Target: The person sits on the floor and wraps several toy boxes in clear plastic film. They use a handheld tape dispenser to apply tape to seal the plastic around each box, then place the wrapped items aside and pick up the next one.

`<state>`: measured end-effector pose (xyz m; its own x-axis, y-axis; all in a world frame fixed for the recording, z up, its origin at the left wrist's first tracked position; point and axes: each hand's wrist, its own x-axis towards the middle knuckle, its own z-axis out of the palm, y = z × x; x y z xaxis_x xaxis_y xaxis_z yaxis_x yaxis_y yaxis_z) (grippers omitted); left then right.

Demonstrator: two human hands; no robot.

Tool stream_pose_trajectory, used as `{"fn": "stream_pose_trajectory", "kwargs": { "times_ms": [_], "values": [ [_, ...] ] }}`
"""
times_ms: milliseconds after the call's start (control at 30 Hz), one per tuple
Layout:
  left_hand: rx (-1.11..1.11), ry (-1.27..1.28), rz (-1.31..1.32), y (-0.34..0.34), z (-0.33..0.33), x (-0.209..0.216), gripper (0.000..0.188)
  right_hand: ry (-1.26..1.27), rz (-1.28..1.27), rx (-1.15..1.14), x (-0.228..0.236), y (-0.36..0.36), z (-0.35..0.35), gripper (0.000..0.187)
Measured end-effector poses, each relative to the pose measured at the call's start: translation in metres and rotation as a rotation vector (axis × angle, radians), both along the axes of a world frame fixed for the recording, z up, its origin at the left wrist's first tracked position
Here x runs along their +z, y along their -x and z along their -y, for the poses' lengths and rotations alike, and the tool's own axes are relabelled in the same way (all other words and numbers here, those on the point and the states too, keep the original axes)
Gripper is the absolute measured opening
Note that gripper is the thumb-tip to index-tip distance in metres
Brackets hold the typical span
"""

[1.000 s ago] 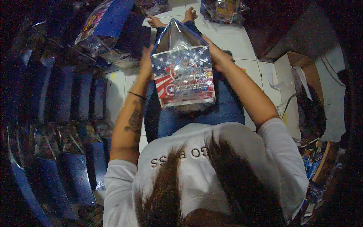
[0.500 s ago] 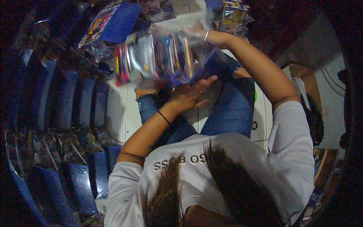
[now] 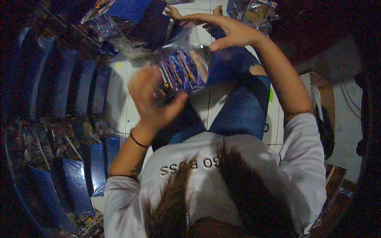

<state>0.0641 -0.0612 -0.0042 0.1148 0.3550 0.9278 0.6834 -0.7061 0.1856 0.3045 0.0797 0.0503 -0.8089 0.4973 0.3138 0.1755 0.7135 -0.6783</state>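
Note:
A clear plastic-wrapped pack [image 3: 183, 71] sits between my hands over my lap. Through the wrap show several thin items side by side, with purple, blue and dark edges and a tan strip at the right; their kind I cannot make out. My left hand [image 3: 152, 93], slightly blurred, is at the pack's left side with thumb and fingers spread. Whether it touches the wrap I cannot tell. At the pack's far right my right hand [image 3: 236, 33] arches with its fingers stretched out and its thumb apart.
Rows of blue wrapped packs [image 3: 75, 194] line the left side. A larger blue box-like pack [image 3: 139, 23] stands at the far left, and another plastic-wrapped bundle [image 3: 254, 12] lies at the far right. White floor tiles [image 3: 119, 95] show around my legs. An open cardboard box [image 3: 317, 85] is at right.
The pack has come down nearer my lap and turned. My left hand has moved left from beneath it to its side, and my right hand has lifted off its far right end.

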Motion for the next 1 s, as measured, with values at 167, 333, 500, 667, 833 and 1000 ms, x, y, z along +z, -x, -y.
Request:
{"fn": "stream_pose_trajectory", "kwargs": {
  "times_ms": [167,333,500,667,833,1000],
  "values": [
    [-0.088,0.564,-0.009,0.015,-0.027,0.015,0.023,-0.147,0.16,-0.022,0.054,0.047,0.032,0.029],
    [-0.154,0.54,0.049,0.028,0.004,0.004,0.01,-0.289,-0.136,-0.049,0.064,0.035,0.059,0.051],
    [-0.322,0.584,0.115,0.036,0.01,0.014,0.009,-0.082,0.144,0.016,0.034,0.032,0.06,0.024],
    [-0.276,0.575,0.275,0.017,-0.005,0.036,0.008,-0.265,-0.037,-0.077,0.029,0.039,0.057,0.013],
    [-0.336,0.75,0.403,0.012,-0.007,0.046,0.012,-0.54,-0.14,-0.303,0.037,0.038,0.073,0.015],
    [-0.47,0.878,0.485,0.007,-0.013,0.048,0.015,-0.73,0.037,-0.094,0.063,0.041,0.07,0.015]
  ]
}}
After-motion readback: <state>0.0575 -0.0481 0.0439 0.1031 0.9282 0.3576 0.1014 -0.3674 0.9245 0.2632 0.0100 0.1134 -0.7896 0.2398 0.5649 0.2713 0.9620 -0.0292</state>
